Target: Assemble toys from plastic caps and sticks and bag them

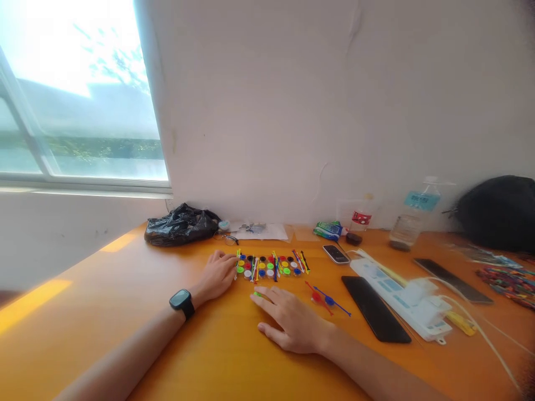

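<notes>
Rows of small round discs [262, 266] in red, yellow, green, blue, white and black lie on the table, with thin coloured arrow-tipped sticks [276, 266] between groups of them. My left hand [217, 274], wearing a black watch [181, 301] on the wrist, rests with its fingers against the left end of these rows. Just in front of the rows is my right hand [292, 320], palm down with fingers spread. A small green piece [256, 294] shows by its index fingertip, partly hidden. Right of that hand lie a red stick with a disc [316, 298] and a blue one [330, 301].
A black phone [376, 309] and a white power strip [397, 295] with plugs and cables lie to the right. Behind stand two bottles [358, 225], a small dark-screened device [336, 254] and a black plastic bag [181, 225]. Glasses [228, 239] and paper [263, 231] lie by the wall.
</notes>
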Demonstrator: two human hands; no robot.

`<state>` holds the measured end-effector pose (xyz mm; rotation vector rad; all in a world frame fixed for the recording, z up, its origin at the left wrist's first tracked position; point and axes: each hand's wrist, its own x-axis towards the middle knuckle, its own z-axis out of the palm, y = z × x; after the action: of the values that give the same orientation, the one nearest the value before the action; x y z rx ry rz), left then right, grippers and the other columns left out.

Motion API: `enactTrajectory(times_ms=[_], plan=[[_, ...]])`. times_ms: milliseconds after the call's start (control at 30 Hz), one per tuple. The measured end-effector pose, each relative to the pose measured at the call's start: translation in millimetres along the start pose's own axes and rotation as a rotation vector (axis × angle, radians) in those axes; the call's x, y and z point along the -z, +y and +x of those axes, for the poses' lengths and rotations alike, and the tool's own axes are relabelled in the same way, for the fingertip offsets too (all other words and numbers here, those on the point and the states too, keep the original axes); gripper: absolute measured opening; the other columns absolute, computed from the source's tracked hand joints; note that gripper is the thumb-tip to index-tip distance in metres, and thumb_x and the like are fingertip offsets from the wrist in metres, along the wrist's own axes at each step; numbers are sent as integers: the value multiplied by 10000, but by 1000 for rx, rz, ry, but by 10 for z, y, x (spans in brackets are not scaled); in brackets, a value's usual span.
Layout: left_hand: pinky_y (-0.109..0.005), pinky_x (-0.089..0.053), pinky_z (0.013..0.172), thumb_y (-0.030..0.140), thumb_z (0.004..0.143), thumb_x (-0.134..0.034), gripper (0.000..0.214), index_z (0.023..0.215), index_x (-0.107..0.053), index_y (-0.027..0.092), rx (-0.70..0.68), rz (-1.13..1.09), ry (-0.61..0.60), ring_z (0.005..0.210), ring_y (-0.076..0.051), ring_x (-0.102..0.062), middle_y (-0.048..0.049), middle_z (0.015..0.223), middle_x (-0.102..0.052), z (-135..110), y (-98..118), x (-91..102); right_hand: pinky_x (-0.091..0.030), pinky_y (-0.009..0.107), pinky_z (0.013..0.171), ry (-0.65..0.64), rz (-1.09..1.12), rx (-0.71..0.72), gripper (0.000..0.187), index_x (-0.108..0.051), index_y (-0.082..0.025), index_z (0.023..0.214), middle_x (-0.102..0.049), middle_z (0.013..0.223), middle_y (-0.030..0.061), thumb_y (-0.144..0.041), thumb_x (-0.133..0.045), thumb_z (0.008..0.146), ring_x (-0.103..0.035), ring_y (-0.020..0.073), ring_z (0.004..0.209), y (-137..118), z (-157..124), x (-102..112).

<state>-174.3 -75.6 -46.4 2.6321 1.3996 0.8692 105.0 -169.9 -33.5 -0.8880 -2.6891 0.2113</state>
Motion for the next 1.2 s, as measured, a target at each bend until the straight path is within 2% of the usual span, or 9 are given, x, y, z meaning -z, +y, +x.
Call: enactTrajectory(times_ms=[133, 300, 600, 800, 967, 1200], plan=[[-431, -395, 931, 279, 1012, -437, 296, 1128, -709, 271, -17, -30, -4, 1001, -284, -509, -78, 1204, -707, -2, 69, -6, -391, 448, 1152, -11, 41, 13, 565, -482, -211, 1508, -538, 1508, 143, -455, -543, 1002, -524, 293, 1322, 18, 16, 47], [-402, -389, 895, 261, 1014, -412, 279, 1036, -690, 263, 8, -2, -44, 981, -281, -514, -79, 1082, -703, 10, 76, 6, -392, 439, 1146, -24, 49, 11, 556, -483, -211, 1502, -534, 1507, 134, -439, -551, 999, -518, 287, 1327, 22, 10, 85], [-390, -396, 876, 263, 1007, -424, 266, 944, -681, 246, -8, 7, -39, 944, -272, -527, -89, 1006, -690, 17, 81, 2, -402, 443, 1135, -28, 47, 17, 551, -492, -204, 1487, -541, 1490, 131, -440, -558, 994, -520, 289, 1320, 26, 10, 98], [-397, -389, 905, 256, 1009, -423, 281, 1147, -668, 254, -11, -8, -25, 981, -275, -519, -82, 1088, -695, 14, 16, -49, -395, 439, 1138, -31, 47, 20, 542, -495, -198, 1483, -544, 1482, 136, -441, -548, 1001, -517, 289, 1321, 24, 12, 105], [-409, -391, 918, 270, 1022, -405, 302, 1030, -705, 232, -9, 7, -61, 977, -269, -526, -86, 1128, -702, 28, 33, -31, -397, 436, 1131, -49, 35, 22, 536, -505, -188, 1476, -546, 1473, 138, -456, -525, 1013, -520, 287, 1311, 6, 9, 135], [-417, -400, 933, 228, 978, -454, 285, 993, -739, 227, 18, 24, 9, 1024, -280, -528, -77, 1180, -725, 35, -5, -53, -391, 435, 1140, -47, 31, 19, 536, -505, -187, 1479, -541, 1478, 135, -449, -531, 1011, -514, 287, 1317, 8, 13, 131]])
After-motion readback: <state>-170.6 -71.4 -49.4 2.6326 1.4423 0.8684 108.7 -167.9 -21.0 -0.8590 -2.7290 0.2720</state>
